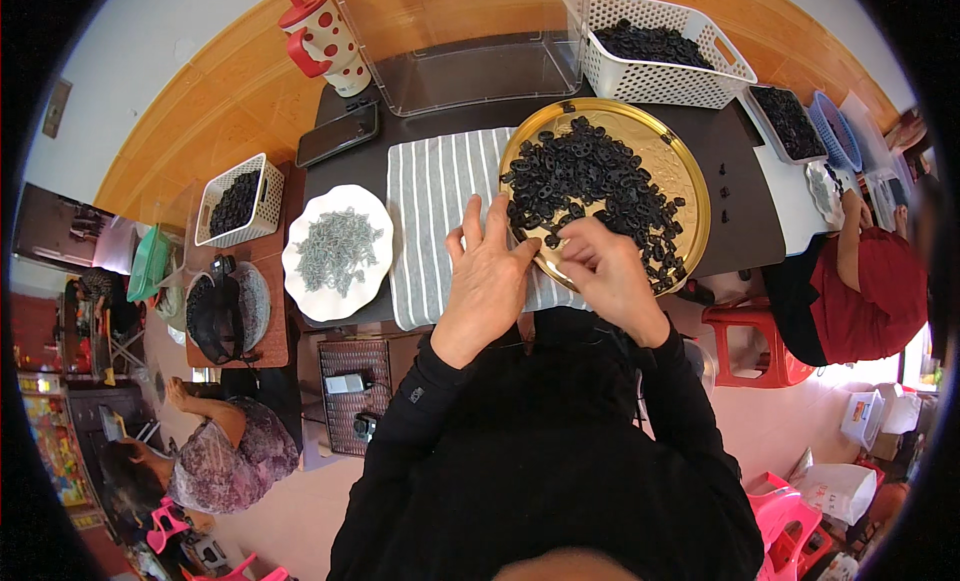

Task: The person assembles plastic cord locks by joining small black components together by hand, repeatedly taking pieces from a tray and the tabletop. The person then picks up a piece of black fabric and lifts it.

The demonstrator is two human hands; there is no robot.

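My left hand (487, 276) lies over a grey-and-white striped cloth (425, 211), fingers stretched out, its fingertips and thumb at the left rim of a round gold tray (690, 171). Many small black plastic pieces (585, 171) are heaped in the tray. Over the tray's near rim is my right hand (607, 271), fingers curled in and thumb pressed toward them. What it pinches, if anything, is hidden. Left of the cloth stands a white scalloped plate (298, 271) holding a pile of small silvery metal pieces (342, 249).
Behind the cloth stand a clear plastic box (480, 76) and a white basket (672, 81) of black pieces. A phone (340, 134) and a red-lidded spotted tumbler (330, 46) are at the back left. Other people sit left and right, one in a red top (875, 296). A red stool (755, 346) is at right.
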